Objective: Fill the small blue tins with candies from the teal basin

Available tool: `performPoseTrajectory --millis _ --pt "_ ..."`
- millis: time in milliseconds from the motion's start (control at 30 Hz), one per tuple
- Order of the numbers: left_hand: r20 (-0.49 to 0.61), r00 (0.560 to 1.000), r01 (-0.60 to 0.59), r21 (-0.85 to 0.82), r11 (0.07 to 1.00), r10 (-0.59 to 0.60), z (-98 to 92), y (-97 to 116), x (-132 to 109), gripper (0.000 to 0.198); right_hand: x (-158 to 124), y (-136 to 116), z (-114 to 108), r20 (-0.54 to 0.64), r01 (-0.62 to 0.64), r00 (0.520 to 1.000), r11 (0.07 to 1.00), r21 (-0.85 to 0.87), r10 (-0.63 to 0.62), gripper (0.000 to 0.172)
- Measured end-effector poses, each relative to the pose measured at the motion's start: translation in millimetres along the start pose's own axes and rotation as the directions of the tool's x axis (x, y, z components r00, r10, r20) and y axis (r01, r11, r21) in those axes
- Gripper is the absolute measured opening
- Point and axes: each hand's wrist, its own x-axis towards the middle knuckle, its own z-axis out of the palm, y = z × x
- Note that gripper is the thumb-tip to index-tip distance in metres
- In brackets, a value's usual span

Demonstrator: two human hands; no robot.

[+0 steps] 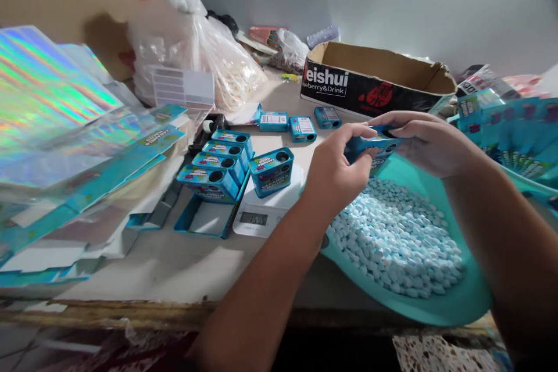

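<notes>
Above a turquoise basin [457, 308] of pale blue candies [396, 238], both hands grip one small blue candy tin [381, 148]. My left hand [335, 168] is closed round its left side, with thumb and finger at the top and front. My right hand [425, 139] holds its far right edge; some of its fingers are hidden. Left of the hands, another blue tin [272, 174] stands on a white digital scale [261, 221] with a lit display. Beside the scale, several similar tins [213, 183] stand in a row in an open blue display box [187, 218].
Several tins [302, 128] lie behind the scale. A cut-down black carton [340, 84] stands at the back, near a knotted plastic bag [196, 58]. Flat printed card sheets [87, 186] pile up at left. Blue packets [523, 133] fill a container at right.
</notes>
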Motion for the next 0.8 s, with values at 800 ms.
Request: performPoseTrajectory --millis 800 --pt "-0.081 0.992 0.114 0.914 0.389 -0.098 -125.2 10.5 -46.2 0.041 22.7 -9.6 54.6 -0.264 0.387 0.839 0.863 -0.326 -0.476 0.049"
